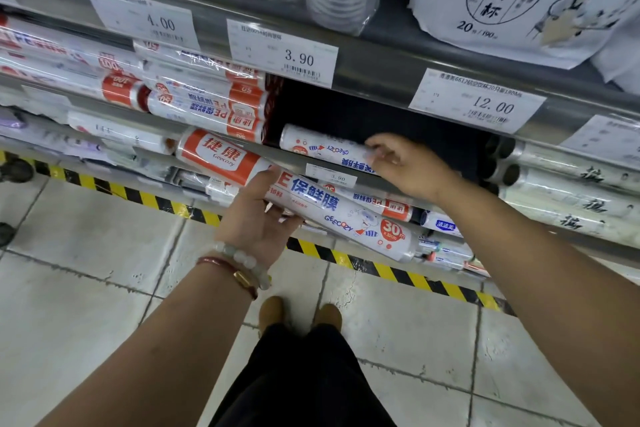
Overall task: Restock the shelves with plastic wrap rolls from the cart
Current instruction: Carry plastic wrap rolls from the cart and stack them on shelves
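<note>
**Two rolls at the shelf gap**

Nearest the camera, at bottom centre, tan shoes (300, 317) are standing on glossy pale floor tiles (86, 305), with black trousers partly cutting them off. Just above, the left hand (258, 218), wearing a pale bead bracelet (244, 262) and red cord, is cupping a long white-and-orange plastic wrap roll (304, 199) from beneath, fingers curled round its shiny film; the roll is lying slanted across mid-frame, in front of the shelf edge. A yellow-and-black striped strip (398, 272) is running along the shelf base. Further in, right of centre, the right hand (407, 163) is pinching the end of a second white printed roll (322, 147), lying in the dark gap on the grey metal shelf (381, 55). Stacked matching rolls (207, 107) are filling the left side, their left ends blurred. White price labels (282, 52) are hanging above; the bagged cups (512, 0) at top are cut off by the frame.
</note>
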